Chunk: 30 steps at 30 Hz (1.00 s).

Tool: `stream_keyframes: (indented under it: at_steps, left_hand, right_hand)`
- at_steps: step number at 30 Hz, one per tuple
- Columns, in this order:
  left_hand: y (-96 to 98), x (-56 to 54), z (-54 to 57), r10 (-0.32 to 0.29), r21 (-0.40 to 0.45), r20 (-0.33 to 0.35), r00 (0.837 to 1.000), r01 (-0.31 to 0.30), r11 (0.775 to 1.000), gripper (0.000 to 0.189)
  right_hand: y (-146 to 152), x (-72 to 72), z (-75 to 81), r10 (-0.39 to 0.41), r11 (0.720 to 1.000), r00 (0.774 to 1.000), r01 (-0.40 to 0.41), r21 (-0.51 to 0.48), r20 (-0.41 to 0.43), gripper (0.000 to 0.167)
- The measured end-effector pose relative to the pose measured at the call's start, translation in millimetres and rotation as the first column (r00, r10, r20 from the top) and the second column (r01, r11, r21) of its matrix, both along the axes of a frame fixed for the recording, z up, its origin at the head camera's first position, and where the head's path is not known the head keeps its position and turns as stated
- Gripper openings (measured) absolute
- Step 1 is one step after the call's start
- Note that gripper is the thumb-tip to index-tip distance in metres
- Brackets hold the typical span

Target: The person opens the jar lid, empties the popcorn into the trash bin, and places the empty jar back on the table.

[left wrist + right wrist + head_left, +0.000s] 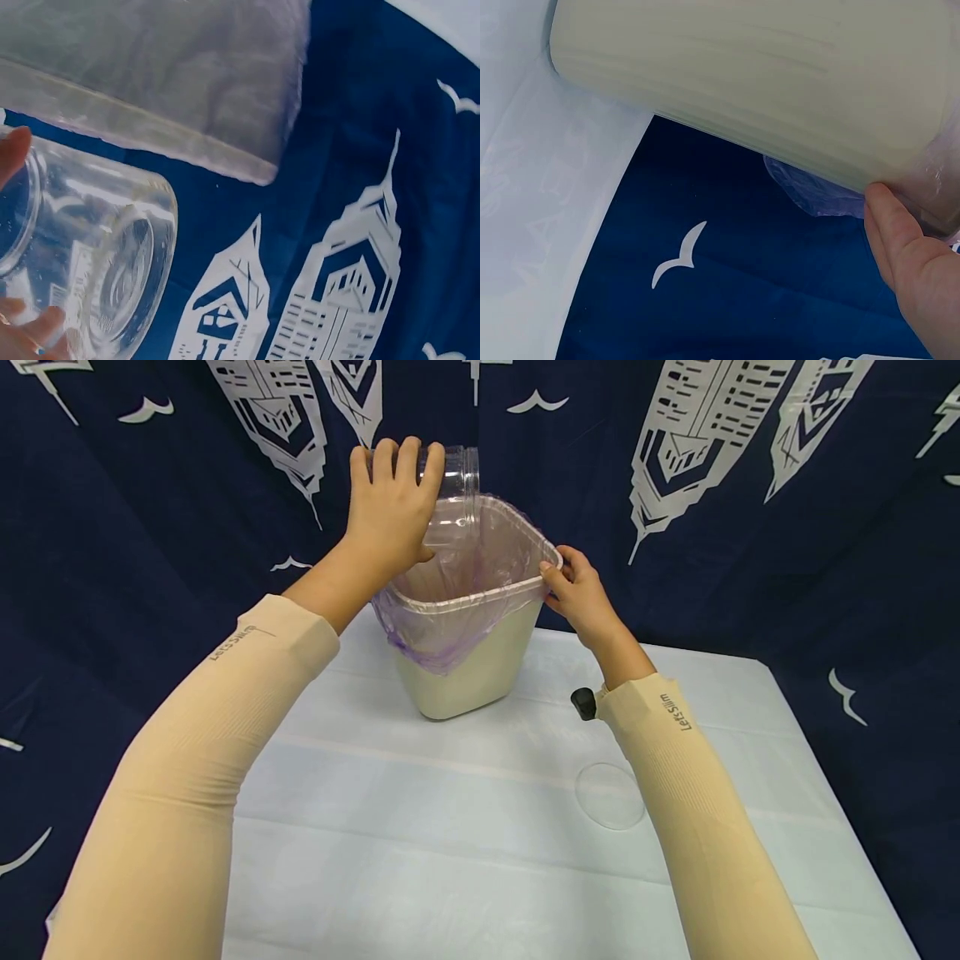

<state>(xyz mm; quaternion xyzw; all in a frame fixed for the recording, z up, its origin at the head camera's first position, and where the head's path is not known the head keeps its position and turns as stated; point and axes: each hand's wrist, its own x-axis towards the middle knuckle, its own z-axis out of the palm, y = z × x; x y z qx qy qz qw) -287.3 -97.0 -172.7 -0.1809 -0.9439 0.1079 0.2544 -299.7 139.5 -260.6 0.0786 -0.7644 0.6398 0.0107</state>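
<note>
My left hand (393, 506) grips a clear plastic jar (455, 497) tipped onto its side, its mouth over the trash bin's opening. In the left wrist view the jar's round base (124, 277) and its see-through wall show, with fingertips around it. The pale green trash bin (491, 664) stands on the table, tilted, lined with a thin purple-tinted bag (442, 643) folded over its rim. My right hand (583, 597) pinches the bin's right rim corner, thumb on the near side. From the right wrist view, the fingers (896, 217) lie against the bin's side by the bag's edge.
A clear round disc (610, 796) lies flat on the white-covered table (420, 860), near the right forearm. A dark blue curtain (570, 468) with white building prints hangs right behind the bin. A black wrist device (583, 703) shows at the right sleeve.
</note>
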Motion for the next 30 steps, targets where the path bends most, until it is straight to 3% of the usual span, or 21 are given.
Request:
stream_keyframes:
  at_steps: [4,8,14,17,20,23,27,30]
  left_hand:
    - [0.4,0.5,1.1,0.02,0.191,0.089,0.996,-0.037,0.981,0.11]
    - [-0.7,1.1,3.0,-0.001,0.373,0.154,0.988,-0.057,0.926,0.113]
    - [-1.3,4.0,6.5,-0.075,0.596,0.173,0.982,-0.044,0.802,0.107]
    - [0.9,6.3,8.4,-0.134,0.686,0.183,0.974,-0.029,0.727,0.107]
    - [4.5,10.9,9.4,-0.239,0.779,0.185,0.953,0.006,0.627,0.109]
    - [9.4,18.8,8.2,-0.38,0.86,0.171,0.909,0.05,0.507,0.108]
    - [19.3,33.7,3.7,-0.55,0.928,0.102,0.829,0.119,0.352,0.101]
    - [29.2,50.8,-0.3,-0.67,0.966,0.011,0.742,0.165,0.198,0.094]
  right_hand:
    - [0,0.3,-0.2,0.003,1.0,1.0,-0.003,0.004,-0.003,0.056]
    - [0,0.7,-0.4,0.003,1.0,1.0,-0.003,0.001,-0.002,0.055]
    - [0,0.8,-0.7,0.003,1.0,1.0,-0.003,0.006,-0.003,0.055]
    - [0,0.6,-1.4,0.003,1.0,1.0,-0.003,0.004,-0.005,0.054]
    - [1,0.4,-1.7,0.0,1.0,1.0,0.0,0.0,-0.004,0.054]
    - [1,0.7,-1.2,-0.002,1.0,1.0,0.002,-0.004,-0.003,0.054]
    - [1,0.5,-1.1,0.0,1.0,1.0,0.0,-0.02,-0.004,0.053]
    - [1,0.3,-1.6,0.002,0.999,1.0,-0.002,-0.036,-0.01,0.05]
